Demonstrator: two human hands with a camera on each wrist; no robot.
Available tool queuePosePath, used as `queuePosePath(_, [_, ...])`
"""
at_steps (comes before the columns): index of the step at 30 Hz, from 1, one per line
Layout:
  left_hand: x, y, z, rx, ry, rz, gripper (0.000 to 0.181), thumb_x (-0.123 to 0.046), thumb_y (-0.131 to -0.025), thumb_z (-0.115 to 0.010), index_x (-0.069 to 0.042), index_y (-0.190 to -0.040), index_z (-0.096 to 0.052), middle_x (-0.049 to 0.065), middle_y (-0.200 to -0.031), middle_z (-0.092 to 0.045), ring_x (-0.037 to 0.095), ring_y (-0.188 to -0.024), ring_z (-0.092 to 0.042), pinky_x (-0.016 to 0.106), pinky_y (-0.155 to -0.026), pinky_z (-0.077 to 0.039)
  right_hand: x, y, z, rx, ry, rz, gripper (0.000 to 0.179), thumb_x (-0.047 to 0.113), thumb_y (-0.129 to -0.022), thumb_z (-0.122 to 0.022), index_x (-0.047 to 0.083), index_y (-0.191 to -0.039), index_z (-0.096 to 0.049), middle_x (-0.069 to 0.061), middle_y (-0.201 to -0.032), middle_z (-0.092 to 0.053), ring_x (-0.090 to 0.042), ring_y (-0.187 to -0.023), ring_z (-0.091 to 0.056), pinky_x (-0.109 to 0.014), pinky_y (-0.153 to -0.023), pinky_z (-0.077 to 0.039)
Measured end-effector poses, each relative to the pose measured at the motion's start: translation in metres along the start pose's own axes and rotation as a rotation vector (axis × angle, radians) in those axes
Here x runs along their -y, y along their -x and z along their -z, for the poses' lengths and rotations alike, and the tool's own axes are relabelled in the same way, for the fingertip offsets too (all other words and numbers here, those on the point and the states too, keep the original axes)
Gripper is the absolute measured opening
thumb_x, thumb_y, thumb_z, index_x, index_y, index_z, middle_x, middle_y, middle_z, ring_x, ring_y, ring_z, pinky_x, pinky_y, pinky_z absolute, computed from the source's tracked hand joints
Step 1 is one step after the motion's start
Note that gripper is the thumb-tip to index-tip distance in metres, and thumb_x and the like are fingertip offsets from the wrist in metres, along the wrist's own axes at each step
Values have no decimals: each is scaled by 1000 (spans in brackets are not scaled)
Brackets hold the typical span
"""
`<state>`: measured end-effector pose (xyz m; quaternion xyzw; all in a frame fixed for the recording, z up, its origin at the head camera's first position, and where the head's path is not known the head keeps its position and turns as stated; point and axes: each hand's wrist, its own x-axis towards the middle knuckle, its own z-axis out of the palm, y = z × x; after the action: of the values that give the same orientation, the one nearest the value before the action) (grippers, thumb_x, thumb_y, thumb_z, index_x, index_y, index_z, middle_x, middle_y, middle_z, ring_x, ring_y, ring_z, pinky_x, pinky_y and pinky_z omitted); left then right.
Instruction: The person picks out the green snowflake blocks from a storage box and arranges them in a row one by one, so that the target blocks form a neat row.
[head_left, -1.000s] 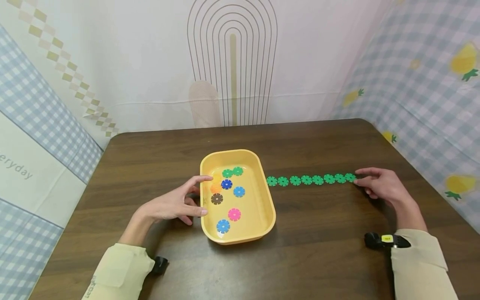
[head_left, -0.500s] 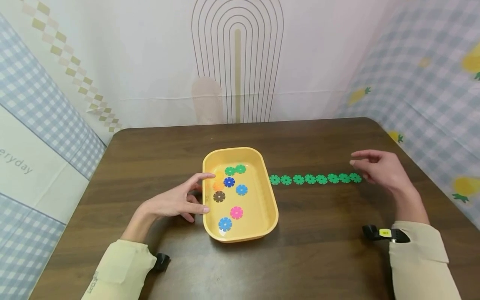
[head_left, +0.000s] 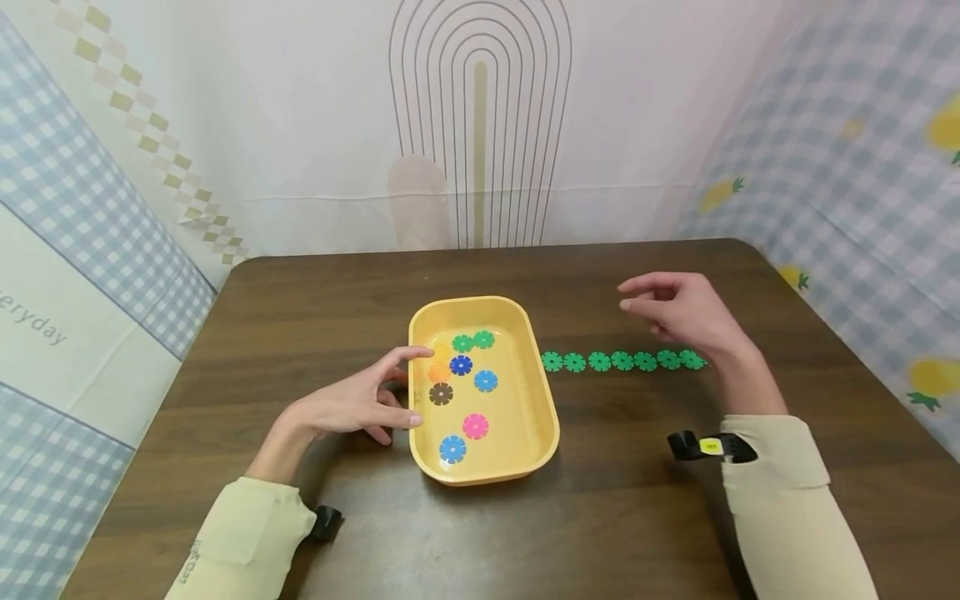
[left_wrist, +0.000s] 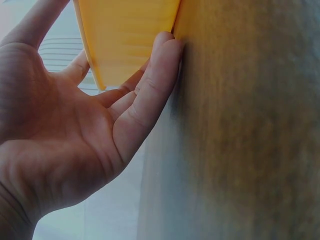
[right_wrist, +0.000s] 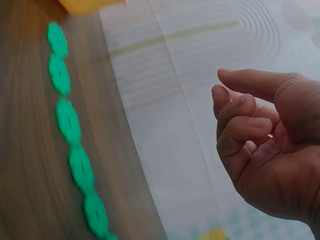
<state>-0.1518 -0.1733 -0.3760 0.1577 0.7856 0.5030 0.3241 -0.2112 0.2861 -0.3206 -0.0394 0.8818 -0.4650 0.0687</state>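
Note:
A yellow plastic tray (head_left: 536,400) stands on the table. My left hand (head_left: 360,400) holds its left rim, thumb and index finger over the edge, other fingers against the outer wall (left_wrist: 125,45). Loose notched snowflake discs lie inside: two green, a dark blue (head_left: 461,365), a brown (head_left: 441,394), a pink (head_left: 476,427), two light blue and some orange ones. From the tray's right side runs a row of green snowflake discs (head_left: 622,361), linked edge to edge in the right wrist view. My right hand (head_left: 686,312) hovers above this row, fingers loosely curled, holding nothing.
The dark wooden table (head_left: 330,308) reaches back to a white cloth (head_left: 315,150) printed with arches. Checked cloth hangs at both sides. Black straps with small devices (head_left: 712,447) sit on both wrists.
My right hand has let go of the row's right end, lifted, and moved left above the green discs. My left hand stays at the tray. The head view has shifted slightly.

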Motion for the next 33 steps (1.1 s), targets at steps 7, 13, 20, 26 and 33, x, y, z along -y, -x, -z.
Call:
queuePosePath(7, [0, -1, 0, -4, -6, 8, 89, -31, -95, -81, -33, -162, -23, 26, -156, -30, 29, -101, -70, 47, -78, -65, 27, -16, -40, 85, 16, 49, 36, 27, -98, -77, 9, -129, -71, -2, -79, -57, -16, -57, -49, -29, -52, -44])
queuePosePath(13, [0, -1, 1, -5, -8, 6, 88, -31, -95, -80, -33, -162, -23, 26, -154, -32, 29, -101, -70, 47, -77, -65, 43, -28, -74, 114, 42, 97, 29, 24, -95, -79, 10, -121, -76, -8, -85, -57, -18, -64, -49, -29, -56, -44])
queuePosePath(20, [1, -1, 0, -6, -3, 5, 88, -32, -95, -81, -33, -162, -24, 25, -154, -33, 29, -101, -70, 47, -77, -65, 52, -36, -105, 125, 89, 125, 30, 21, -95, -79, 7, -122, -77, -8, -88, -57, -26, -82, -51, -30, -64, -43])
queuePosePath(26, [1, -1, -1, -3, -5, 3, 90, -33, -94, -82, -30, -163, -23, 25, -153, -33, 29, -102, -70, 47, -77, -65, 47, -44, -122, 103, 80, 116, 31, 18, -94, -79, 8, -124, -77, -10, -91, -56, -25, -85, -48, -31, -71, -44])
queuePosePath(33, [1, 0, 0, -8, -5, 11, 89, -32, -94, -81, -32, -162, -24, 25, -154, -33, 29, -103, -69, 47, -78, -65, 42, -48, -135, 105, 90, 105, 31, 17, -94, -79, 7, -124, -78, -19, -134, -64, -25, -87, -70, -29, -71, -60])
